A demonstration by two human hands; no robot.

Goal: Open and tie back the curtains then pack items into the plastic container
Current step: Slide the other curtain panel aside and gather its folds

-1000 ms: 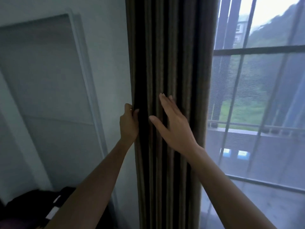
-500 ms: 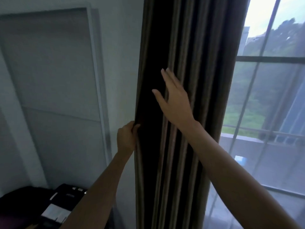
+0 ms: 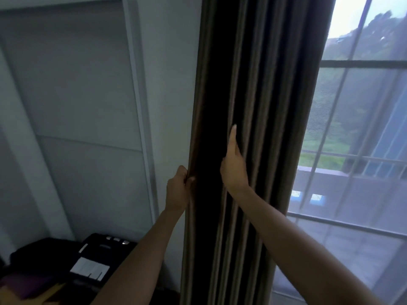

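A dark brown curtain (image 3: 259, 95) hangs gathered in vertical folds between the white wall and the window. My left hand (image 3: 178, 189) pinches the curtain's left edge at mid height. My right hand (image 3: 234, 165) is pushed into the folds a little higher, thumb pointing up, its fingers hidden behind the fabric. No plastic container is in view.
A sheer white curtain (image 3: 361, 194) covers the window (image 3: 363, 62) on the right, with a balcony rail behind it. A white panelled door (image 3: 72, 106) fills the left wall. A black device with buttons and white labels (image 3: 99, 258) lies at the lower left among dark clutter.
My right hand has slid from flat on the curtain's front into the folds, fingers now hidden. My left hand has stayed pinched on the left edge. The view shifted slightly.
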